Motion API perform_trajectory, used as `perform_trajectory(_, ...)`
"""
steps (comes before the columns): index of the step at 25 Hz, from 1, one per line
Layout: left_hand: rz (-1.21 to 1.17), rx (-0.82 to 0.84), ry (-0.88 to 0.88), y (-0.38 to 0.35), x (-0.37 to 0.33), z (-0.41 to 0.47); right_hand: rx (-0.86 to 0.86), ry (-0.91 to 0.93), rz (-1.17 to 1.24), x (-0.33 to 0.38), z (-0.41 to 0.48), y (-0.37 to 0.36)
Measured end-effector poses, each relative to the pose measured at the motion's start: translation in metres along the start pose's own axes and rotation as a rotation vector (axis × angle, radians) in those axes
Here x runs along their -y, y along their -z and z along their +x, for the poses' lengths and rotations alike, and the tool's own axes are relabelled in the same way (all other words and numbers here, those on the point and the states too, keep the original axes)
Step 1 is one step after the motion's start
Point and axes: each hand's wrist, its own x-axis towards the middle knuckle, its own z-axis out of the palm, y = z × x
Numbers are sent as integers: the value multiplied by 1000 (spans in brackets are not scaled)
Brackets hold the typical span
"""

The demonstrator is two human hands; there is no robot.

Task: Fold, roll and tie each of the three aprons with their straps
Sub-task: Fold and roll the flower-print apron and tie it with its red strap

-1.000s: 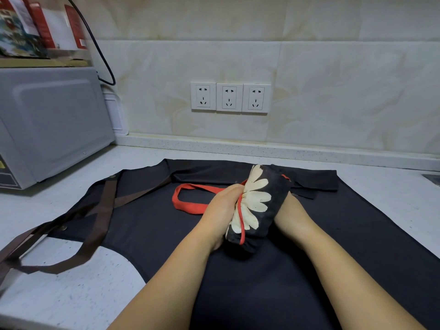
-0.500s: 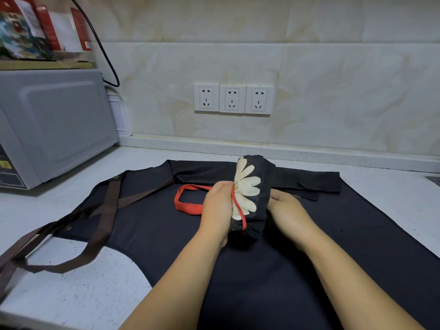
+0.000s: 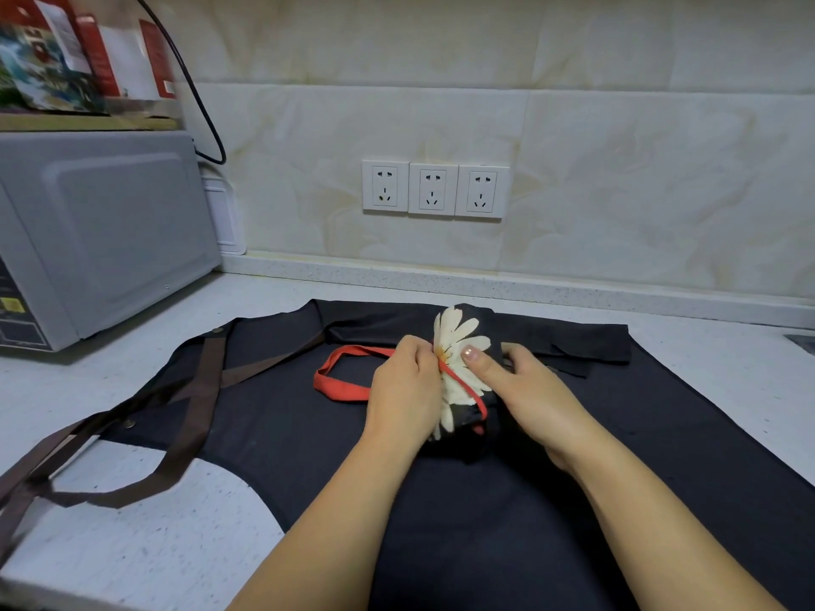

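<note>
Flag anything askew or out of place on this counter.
Nothing spilled or damaged. The flat dark apron's brown straps sprawl untidily over the counter at the left, and the red strap loop lies slack beside the rolled daisy apron, not yet tied.

left grip point(image 3: 408, 390) pinches red strap point(image 3: 339, 386) — right grip point(image 3: 527, 390) holds rolled apron point(image 3: 458, 330)

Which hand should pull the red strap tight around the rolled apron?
Probably left: the left hand pinches the red strap, its loose loop lies that side; the right hand braces the rolled apron.
</note>
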Motion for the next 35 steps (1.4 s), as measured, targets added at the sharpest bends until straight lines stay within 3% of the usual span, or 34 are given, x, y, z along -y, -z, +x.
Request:
perform_trajectory(2,232,151,-46,2,6,2,-43,-67,-1,-7,4,11)
perform_trajectory(5,127,303,-69,0,14,7,-112,-118,-130,-16,12,26)
perform_trajectory(10,-74,372,31,4,12,6,4,-106,27,-18,12,22)
perform_trajectory(15,80,354,139,4,-2,-7,16,-74,50,-14,7,14)
perform_trajectory(17,94,366,177,4,-3,-6,65,-94,231,-10,6,12)
perform_trajectory(20,-41,376,250,8,-1,-1,65,-193,521,-10,9,12)
perform_trajectory(22,-167,369,253,6,3,1,21,-258,476,-14,12,14)
perform_trajectory(25,-396,347,235,2,6,7,174,-290,633,-13,10,10)
perform_trajectory(27,-597,410,216,4,3,7,232,-204,777,-11,9,8)
perform_trajectory(30,-732,490,167,3,0,4,134,-28,751,-13,10,6)
perform_trajectory(35,-895,445,221,-5,-8,-7,120,17,685,-17,8,4)
